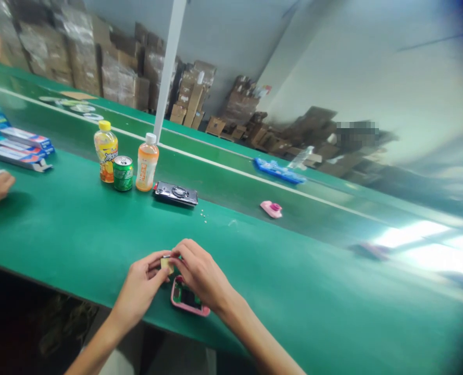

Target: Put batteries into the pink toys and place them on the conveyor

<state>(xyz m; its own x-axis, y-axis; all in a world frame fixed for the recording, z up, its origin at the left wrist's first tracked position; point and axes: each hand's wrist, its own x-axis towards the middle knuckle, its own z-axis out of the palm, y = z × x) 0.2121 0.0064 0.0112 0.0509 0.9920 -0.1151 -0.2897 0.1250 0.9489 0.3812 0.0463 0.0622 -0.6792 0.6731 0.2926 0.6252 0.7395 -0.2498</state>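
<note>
Left hand (137, 291) and right hand (202, 276) pinch one small tan piece (167, 265) just above one open pink handheld casing (188, 298), long axis roughly left-right, dipping rightward. Green belt table (59, 234) carries two bottles (106, 151), one can (123, 173), one black device (175, 194); stacked cardboard cartons (117, 67) line the wall behind.

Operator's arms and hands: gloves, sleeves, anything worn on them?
Nothing worn that I can see. The left hand and right hand are bare, with no gloves. The left forearm and right forearm are bare to the bottom edge of the view, so no sleeves show. No watch, bracelet, ring or cable is visible.
</note>
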